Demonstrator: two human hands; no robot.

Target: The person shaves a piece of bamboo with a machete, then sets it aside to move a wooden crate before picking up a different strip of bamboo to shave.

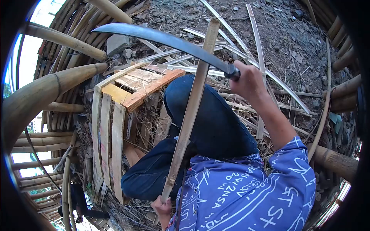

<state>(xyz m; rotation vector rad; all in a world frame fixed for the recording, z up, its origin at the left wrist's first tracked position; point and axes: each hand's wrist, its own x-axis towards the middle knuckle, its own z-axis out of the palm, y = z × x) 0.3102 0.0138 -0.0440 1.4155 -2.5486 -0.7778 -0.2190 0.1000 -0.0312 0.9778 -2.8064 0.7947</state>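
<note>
In my right hand (pixel 250 82) is the dark handle of a machete (pixel 165 40), its long curved blade pointing to the upper left. The blade overlaps the upper part of a split bamboo strip (pixel 185 131) in this view. My left hand (pixel 162 208) is closed round the strip's lower end. From there the strip runs up at a slant, in front of my bent, jeans-clad legs (pixel 208 119). Close to my knee stands a low wooden stand (pixel 152 94) with an orange-brown plank on its near side and pale slats down its side.
Several pale bamboo strips (pixel 269 73) lie crossed on the littered dirt ground (pixel 285 42) beyond my legs. Thick bamboo poles (pixel 58 82) jut in at the left, and another pole (pixel 335 161) sits behind my right elbow. A grey block (pixel 117 44) rests near the pole ends.
</note>
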